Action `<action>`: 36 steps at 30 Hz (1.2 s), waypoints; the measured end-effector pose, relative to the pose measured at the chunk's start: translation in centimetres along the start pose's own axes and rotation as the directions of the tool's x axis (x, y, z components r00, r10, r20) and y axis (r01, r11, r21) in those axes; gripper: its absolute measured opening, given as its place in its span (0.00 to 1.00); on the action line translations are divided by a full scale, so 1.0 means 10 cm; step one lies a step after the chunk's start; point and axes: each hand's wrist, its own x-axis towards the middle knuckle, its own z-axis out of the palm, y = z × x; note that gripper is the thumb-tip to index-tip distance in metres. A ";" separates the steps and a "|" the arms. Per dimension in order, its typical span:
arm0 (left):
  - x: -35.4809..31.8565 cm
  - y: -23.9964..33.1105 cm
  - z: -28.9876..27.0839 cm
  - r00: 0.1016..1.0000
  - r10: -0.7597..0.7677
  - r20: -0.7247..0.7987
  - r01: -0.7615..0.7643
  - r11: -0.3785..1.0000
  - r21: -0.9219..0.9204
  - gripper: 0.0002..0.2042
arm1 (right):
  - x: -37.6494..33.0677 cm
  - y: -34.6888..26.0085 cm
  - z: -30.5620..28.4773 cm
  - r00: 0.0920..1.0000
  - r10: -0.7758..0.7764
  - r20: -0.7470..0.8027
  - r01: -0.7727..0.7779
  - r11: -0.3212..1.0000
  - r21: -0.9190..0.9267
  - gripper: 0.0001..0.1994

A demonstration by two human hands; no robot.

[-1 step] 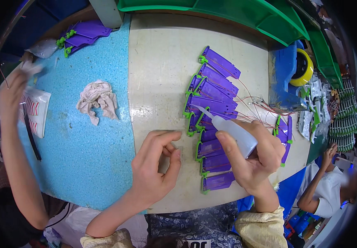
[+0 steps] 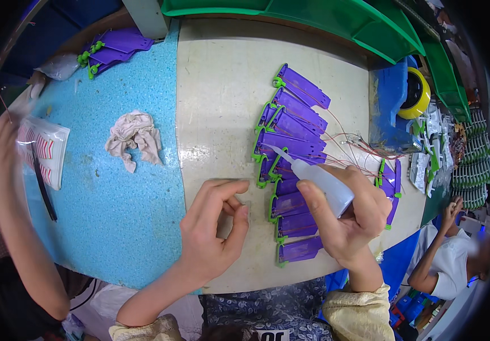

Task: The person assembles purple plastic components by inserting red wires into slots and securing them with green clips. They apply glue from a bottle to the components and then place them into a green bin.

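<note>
Right hand (image 2: 350, 219) grasps a translucent squeeze bottle (image 2: 325, 186), thumb on the near-left side, fingers wrapped round the far-right side. Body sits within the grip; nozzle projects clear beyond the thumb. Long axis slants, base toward the palm at lower right, narrow tip up and left. Tip lies over the green-edged end of a purple panel (image 2: 290, 142) in the fanned row; contact cannot be told. Left hand (image 2: 213, 227) half-curled, thumb and forefinger apart, nothing visibly held, beside the row over pale tabletop (image 2: 216, 113).
</note>
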 end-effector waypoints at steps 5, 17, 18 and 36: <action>0.40 -0.05 -0.08 0.990 0.143 0.001 -0.142 0.983 0.118 0.16 | -0.05 0.03 -0.14 0.979 0.203 -0.004 -0.201 0.971 0.130 0.10; 0.72 -0.21 0.02 0.989 0.150 -0.002 -0.150 0.987 0.057 0.13 | 0.00 0.15 -0.11 0.970 0.240 -0.026 -0.238 0.969 0.064 0.11; 0.72 -0.21 0.02 0.989 0.151 0.000 -0.151 0.987 0.058 0.13 | 0.01 0.13 -0.11 0.970 0.243 -0.017 -0.242 0.968 0.069 0.11; 0.73 -0.17 -0.02 0.993 0.108 0.037 -0.110 0.992 0.057 0.12 | 0.24 0.09 -0.01 0.998 0.051 0.031 -0.050 0.998 -0.050 0.14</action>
